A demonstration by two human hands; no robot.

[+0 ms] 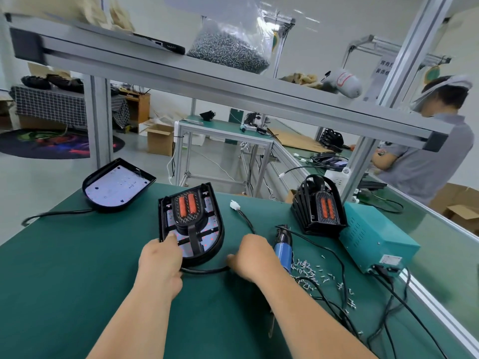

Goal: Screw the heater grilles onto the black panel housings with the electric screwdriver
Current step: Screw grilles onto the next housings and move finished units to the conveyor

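Now, mid-frame, we are gripping the black panel housing (162, 216) with our left hand (160, 257), right hand (252, 257) curling at its cable (207, 271), hold unclear, electric screwdriver (283, 248) beside.

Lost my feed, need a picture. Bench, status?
Left hand grips housing edge. Right hand curled at cable, grip unclear. Grille sits in housing, screwdriver down on table. Loose screws beside it.

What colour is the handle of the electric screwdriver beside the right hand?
Blue, on the electric screwdriver; the head view shows it best.
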